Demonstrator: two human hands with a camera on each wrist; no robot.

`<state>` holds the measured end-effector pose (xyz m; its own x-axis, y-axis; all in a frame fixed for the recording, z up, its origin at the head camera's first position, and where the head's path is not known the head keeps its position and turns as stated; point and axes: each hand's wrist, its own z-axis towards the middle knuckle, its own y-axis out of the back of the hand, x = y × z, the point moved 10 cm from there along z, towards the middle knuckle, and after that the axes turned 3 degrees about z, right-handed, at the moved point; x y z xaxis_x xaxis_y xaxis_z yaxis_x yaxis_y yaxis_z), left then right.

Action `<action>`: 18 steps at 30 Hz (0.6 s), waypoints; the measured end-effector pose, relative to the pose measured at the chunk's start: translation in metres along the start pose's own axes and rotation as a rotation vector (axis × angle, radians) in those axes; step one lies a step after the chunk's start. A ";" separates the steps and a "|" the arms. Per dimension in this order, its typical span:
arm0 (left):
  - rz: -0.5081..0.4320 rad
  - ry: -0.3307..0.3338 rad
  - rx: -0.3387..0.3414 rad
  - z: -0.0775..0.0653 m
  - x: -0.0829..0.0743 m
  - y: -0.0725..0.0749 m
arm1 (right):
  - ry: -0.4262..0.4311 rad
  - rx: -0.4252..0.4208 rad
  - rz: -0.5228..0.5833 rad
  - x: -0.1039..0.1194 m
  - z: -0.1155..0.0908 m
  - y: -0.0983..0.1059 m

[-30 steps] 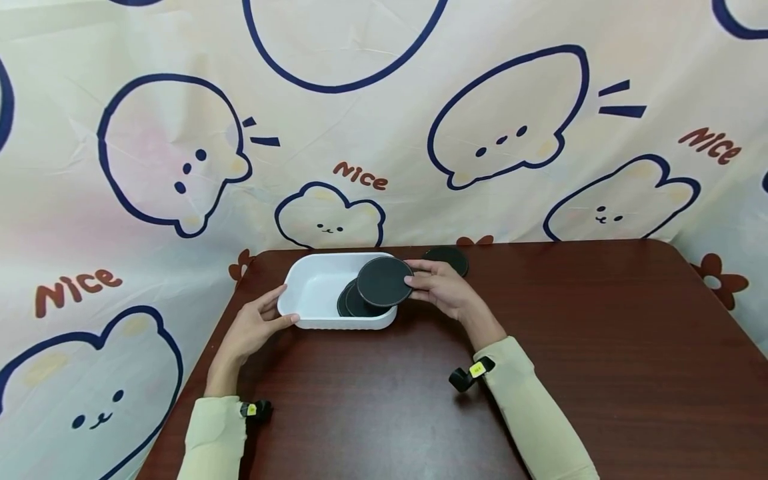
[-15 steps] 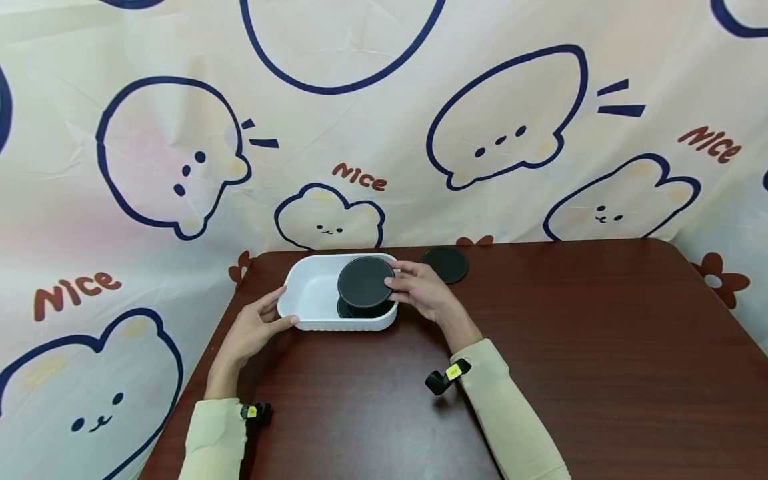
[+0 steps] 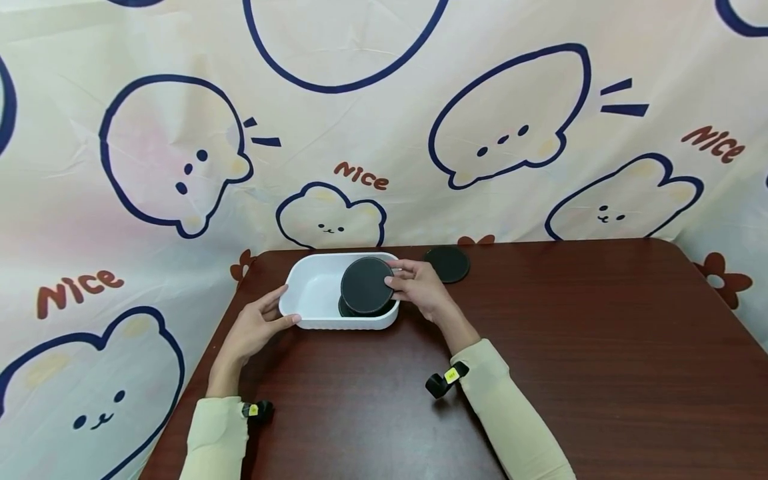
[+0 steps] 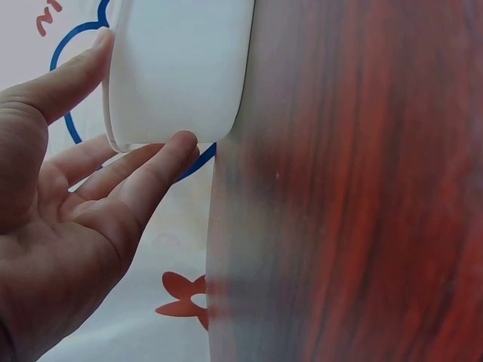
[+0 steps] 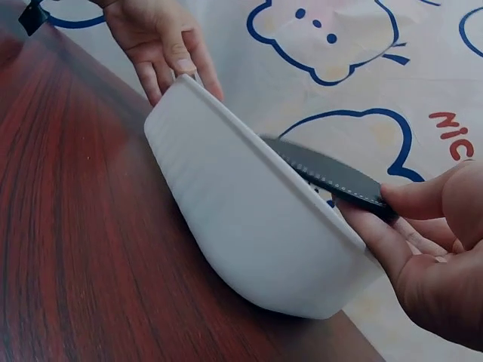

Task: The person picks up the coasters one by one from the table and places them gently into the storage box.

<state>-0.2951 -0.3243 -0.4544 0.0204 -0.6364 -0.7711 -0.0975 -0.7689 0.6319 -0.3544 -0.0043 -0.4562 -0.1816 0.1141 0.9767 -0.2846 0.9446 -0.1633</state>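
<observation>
A white plastic storage basket (image 3: 315,293) with rounded corners stands at the far left of the table. My left hand (image 3: 255,325) holds its left end, thumb at the near corner and fingers on the outer wall. Over the basket's right half, my right hand (image 3: 420,288) pinches a round black coaster (image 3: 366,285) by its right edge. Stitching runs along the coaster's rim in the right wrist view, where it tilts over the basket's edge. Beneath it, more black coasters (image 3: 345,309) lie in the basket, mostly hidden.
Another round black coaster (image 3: 447,265) lies flat on the brown wood-grain table (image 3: 600,347), behind my right hand near the far edge. A patterned cloth (image 3: 408,120) hangs behind the table.
My right hand has moved left with the coaster, bringing it further over the basket and the coasters inside. The left hand and basket have stayed in place.
</observation>
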 end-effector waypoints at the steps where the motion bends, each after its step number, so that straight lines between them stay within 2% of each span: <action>1: 0.000 0.001 0.001 0.000 0.000 0.000 | 0.005 0.000 -0.011 0.001 -0.001 0.000; 11: 0.004 0.005 -0.001 0.000 -0.002 0.000 | 0.040 -0.003 -0.118 0.004 -0.003 -0.003; 15: 0.005 0.007 -0.003 0.000 -0.002 0.000 | 0.105 0.000 -0.226 0.011 -0.005 -0.008; 18: 0.009 0.005 -0.002 0.000 -0.003 -0.001 | 0.192 -0.028 -0.378 0.022 -0.009 -0.011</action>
<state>-0.2950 -0.3217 -0.4529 0.0245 -0.6435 -0.7651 -0.0961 -0.7633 0.6389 -0.3470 -0.0091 -0.4315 0.1102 -0.1889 0.9758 -0.2709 0.9389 0.2123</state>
